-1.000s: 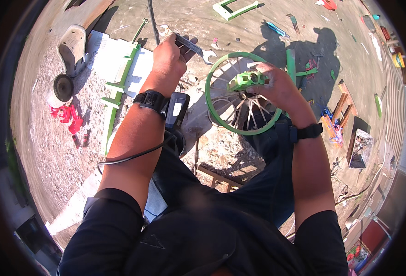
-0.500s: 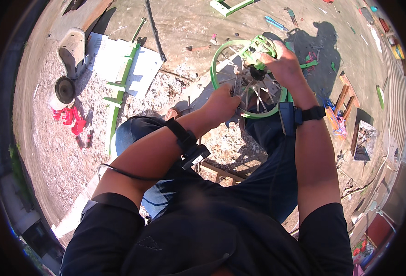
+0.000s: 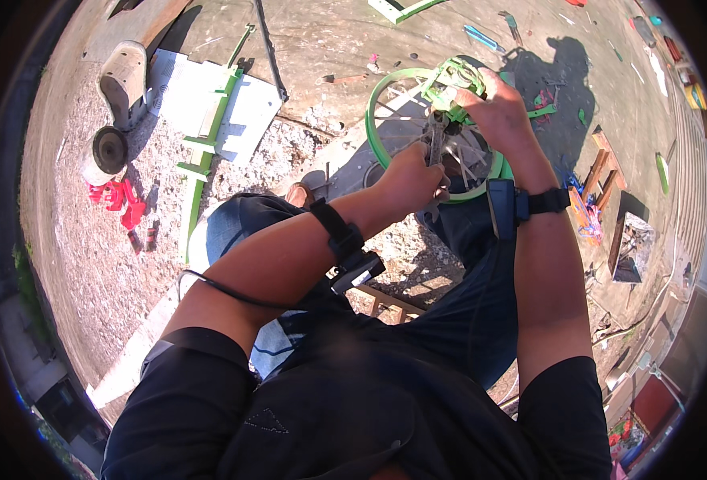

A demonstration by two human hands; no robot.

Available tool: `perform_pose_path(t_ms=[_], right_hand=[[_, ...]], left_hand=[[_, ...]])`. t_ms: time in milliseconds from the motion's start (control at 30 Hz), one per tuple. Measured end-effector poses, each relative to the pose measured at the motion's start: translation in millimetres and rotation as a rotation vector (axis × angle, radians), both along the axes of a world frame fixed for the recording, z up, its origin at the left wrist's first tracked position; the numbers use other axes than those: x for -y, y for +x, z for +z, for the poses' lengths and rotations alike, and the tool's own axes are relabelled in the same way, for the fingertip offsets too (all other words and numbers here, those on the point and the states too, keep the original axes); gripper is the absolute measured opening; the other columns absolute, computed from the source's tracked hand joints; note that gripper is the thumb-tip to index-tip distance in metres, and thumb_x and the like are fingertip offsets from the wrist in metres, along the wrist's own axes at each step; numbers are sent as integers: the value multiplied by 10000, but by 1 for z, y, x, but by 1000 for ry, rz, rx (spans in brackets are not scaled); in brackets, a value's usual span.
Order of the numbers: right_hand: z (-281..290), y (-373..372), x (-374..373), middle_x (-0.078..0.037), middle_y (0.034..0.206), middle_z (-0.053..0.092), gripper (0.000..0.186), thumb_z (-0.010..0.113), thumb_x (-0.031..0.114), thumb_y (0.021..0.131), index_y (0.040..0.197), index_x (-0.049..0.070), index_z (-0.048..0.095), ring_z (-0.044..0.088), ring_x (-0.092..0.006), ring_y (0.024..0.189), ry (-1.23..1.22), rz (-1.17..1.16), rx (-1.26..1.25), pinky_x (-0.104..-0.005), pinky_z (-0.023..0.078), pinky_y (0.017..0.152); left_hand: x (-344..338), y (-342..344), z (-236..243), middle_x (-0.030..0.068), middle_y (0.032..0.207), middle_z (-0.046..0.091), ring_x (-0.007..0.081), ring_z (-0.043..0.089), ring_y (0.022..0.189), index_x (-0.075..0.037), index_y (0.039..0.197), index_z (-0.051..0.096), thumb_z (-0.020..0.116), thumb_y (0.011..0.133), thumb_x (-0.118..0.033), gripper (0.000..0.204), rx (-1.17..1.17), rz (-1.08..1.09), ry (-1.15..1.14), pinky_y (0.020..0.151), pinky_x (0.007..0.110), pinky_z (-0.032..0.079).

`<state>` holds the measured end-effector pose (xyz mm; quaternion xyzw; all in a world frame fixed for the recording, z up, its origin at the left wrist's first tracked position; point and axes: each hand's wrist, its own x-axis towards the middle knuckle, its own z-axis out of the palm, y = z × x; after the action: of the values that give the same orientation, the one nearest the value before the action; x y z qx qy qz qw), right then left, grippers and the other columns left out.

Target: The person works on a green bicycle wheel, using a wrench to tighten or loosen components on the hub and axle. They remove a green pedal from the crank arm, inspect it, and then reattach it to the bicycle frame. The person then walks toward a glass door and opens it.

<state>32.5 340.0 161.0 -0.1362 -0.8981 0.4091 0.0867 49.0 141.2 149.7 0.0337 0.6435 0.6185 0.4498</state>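
A green-rimmed spoked wheel [image 3: 379, 136] stands upright in front of my knees. My left hand [image 3: 409, 178] is closed around a metal wrench [image 3: 436, 142] held against the wheel's hub. My right hand [image 3: 493, 108] grips the green frame part [image 3: 453, 76] at the top of the wheel. Both wrists carry black straps with small devices. The wheel's lower right side is hidden behind my right arm.
To the left lie a green metal frame [image 3: 201, 152] on a white sheet [image 3: 245, 112], an angle grinder [image 3: 113, 120] and red clamps [image 3: 117, 200]. Tools and green parts are scattered on the concrete behind the wheel. Wooden pieces [image 3: 605, 172] lie at the right.
My left hand has brought the wrench from the ground at the left over to the wheel's hub. My right hand has stayed on the wheel's top.
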Motion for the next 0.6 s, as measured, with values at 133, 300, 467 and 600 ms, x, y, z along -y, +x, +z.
perform_pose_path(t_ms=[133,300,467,600], right_hand=[[9,4,3,-77,1061,687,438,689,180,872,1243,-18,570,594,-99,937,-14,-20,18,-270,484,840],[1,4,-17,-179,1117,673,690,747,368,804,1293,-65,525,625,-201,1036,-187,39,-8,-306,466,924],[3,7,-19,-153,1107,675,671,764,337,803,1277,-76,530,610,-171,1027,-202,50,6,-297,466,917],[5,8,-20,-122,1096,677,636,758,287,825,1288,-78,517,599,-143,1005,-249,75,-6,-282,471,901]], left_hand=[[2,-2,0,118,811,650,158,647,676,62,1100,568,552,901,-115,267,-79,-59,-58,543,282,507],[16,-19,2,159,777,671,228,667,647,49,1035,597,584,873,-188,287,-215,-130,-224,584,364,524],[25,-44,19,191,815,673,297,681,731,30,1091,578,667,841,-231,372,-630,-351,-421,662,393,531],[28,-62,26,211,959,672,371,651,915,-45,1125,607,675,841,-268,367,-926,-479,-520,795,433,511]])
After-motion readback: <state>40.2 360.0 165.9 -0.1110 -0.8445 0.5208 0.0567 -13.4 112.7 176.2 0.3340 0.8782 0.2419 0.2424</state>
